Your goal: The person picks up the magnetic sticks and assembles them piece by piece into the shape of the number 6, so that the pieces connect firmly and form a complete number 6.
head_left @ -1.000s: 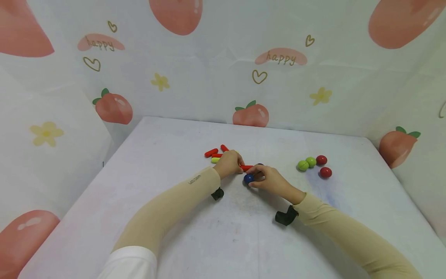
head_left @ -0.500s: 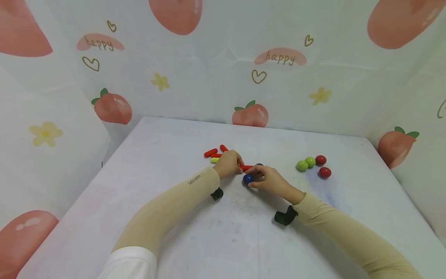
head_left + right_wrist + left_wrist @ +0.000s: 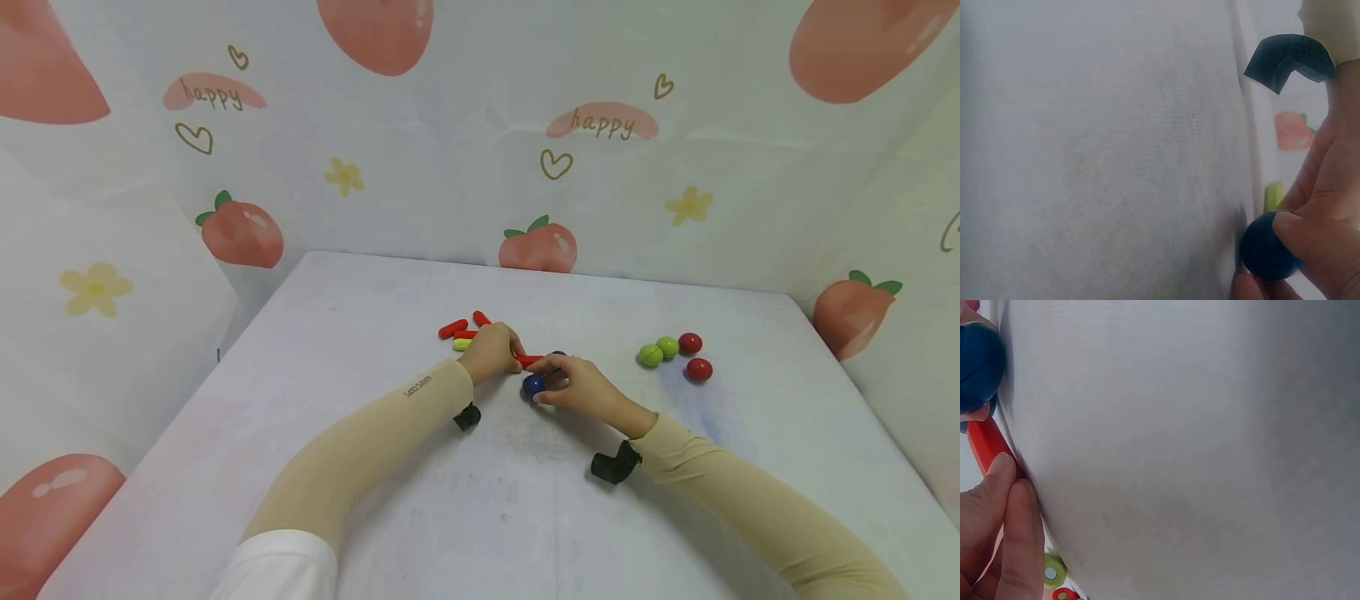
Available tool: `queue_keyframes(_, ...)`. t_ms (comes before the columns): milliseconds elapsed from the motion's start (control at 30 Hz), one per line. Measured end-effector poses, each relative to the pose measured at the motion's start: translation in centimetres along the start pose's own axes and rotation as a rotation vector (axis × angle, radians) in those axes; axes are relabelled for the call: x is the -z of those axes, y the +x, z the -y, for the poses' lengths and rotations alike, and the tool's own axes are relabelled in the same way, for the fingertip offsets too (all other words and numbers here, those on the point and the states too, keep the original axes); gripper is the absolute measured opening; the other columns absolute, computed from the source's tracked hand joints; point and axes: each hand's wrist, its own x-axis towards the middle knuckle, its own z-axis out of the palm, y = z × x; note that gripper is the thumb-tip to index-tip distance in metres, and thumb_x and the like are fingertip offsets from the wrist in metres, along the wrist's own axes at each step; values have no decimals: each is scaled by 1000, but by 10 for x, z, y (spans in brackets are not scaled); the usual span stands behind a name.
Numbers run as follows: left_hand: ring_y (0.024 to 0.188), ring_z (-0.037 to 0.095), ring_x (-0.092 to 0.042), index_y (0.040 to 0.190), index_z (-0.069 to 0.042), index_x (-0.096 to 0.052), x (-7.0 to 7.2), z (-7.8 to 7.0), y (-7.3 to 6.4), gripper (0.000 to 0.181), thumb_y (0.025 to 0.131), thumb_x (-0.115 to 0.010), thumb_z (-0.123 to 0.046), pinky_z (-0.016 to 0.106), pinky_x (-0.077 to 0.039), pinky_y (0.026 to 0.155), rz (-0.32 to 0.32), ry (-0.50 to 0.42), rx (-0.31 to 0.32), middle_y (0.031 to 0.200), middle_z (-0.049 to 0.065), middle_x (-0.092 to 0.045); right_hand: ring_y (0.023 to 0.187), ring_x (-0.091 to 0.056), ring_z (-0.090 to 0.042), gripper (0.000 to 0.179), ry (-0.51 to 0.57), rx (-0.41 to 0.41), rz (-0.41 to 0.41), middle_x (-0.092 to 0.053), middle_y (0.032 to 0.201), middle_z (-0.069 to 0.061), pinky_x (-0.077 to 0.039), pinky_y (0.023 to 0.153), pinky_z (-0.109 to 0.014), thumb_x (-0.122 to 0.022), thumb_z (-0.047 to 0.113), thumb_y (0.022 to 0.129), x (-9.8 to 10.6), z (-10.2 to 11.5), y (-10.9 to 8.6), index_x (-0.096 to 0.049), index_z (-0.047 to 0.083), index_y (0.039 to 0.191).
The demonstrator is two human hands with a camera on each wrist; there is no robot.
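Observation:
My left hand (image 3: pixel 492 353) pinches a short red faceted stick (image 3: pixel 986 444) between thumb and fingertips, low over the white table. The stick's far end reaches toward my right hand (image 3: pixel 588 392). That hand grips a dark blue ball (image 3: pixel 534 384) between thumb and fingers, close to the tabletop; the ball (image 3: pixel 1270 249) shows in the right wrist view too. Part of a second dark blue ball (image 3: pixel 558 353) peeks out behind the right fingers. Just past the left hand lie red sticks (image 3: pixel 453 328) and a yellow-green stick (image 3: pixel 462 344), partly covered by the hand.
To the right, two green balls (image 3: pixel 651 355) touch each other, with two red balls (image 3: pixel 699 370) beside them. Black wrist cameras (image 3: pixel 617 463) hang under both forearms. A fruit-printed white cloth (image 3: pixel 420 167) backs the table (image 3: pixel 420 500).
Both hands keep their hold and place, the left on the red stick and the right on the blue ball. The head view has shifted very slightly.

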Motion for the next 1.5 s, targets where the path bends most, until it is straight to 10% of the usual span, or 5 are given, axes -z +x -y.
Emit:
queue_keyframes(967,89,17,-54,89,-10,-73,0,-1,0,15,76,-77,-14,29,-49,84,-11,-7,26,92,2,-67,117,-58,-31,47,55,-43,-153,-57,130,-13,-52,90,-45,-70,20,83,47,-3,3,-55,8,126)
queue_keyframes(1500,89,17,-55,90,-10,-73,1,-2,-1,16,76,-77,-14,29,-49,84,-5,-12,36,94,2,-67,112,-61,-31,44,69,-152,-53,-61,125,-15,-52,90,-40,-71,22,82,31,-31,19,-60,8,122)
